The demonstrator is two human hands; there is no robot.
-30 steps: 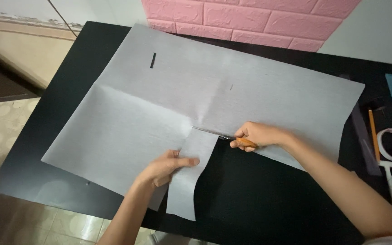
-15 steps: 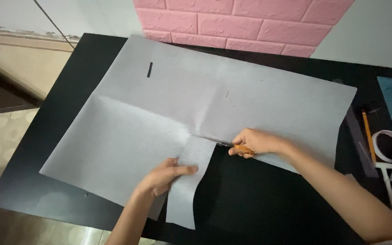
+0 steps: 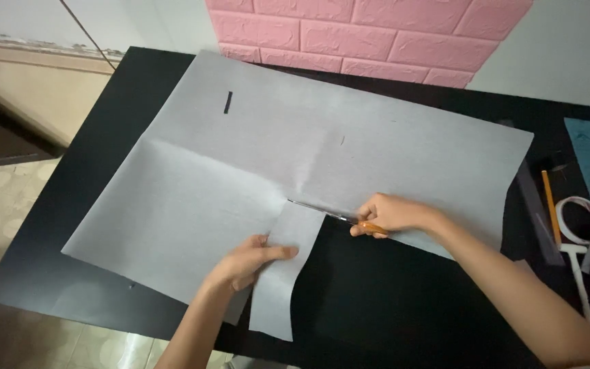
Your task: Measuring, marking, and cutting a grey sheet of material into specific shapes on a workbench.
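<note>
Scissors (image 3: 322, 213) in the right hand (image 3: 390, 215) cut into the grey sheet (image 3: 254, 157), which covers most of the black counter (image 3: 390, 301). To my eye a clean cut wants the blades kept on the crease line — and the paper held taut. The right grip is clenched on the orange handles. The left hand (image 3: 247, 263) lies fairly flat, pressing the strip (image 3: 288, 273) hanging over the counter's near edge.
</note>
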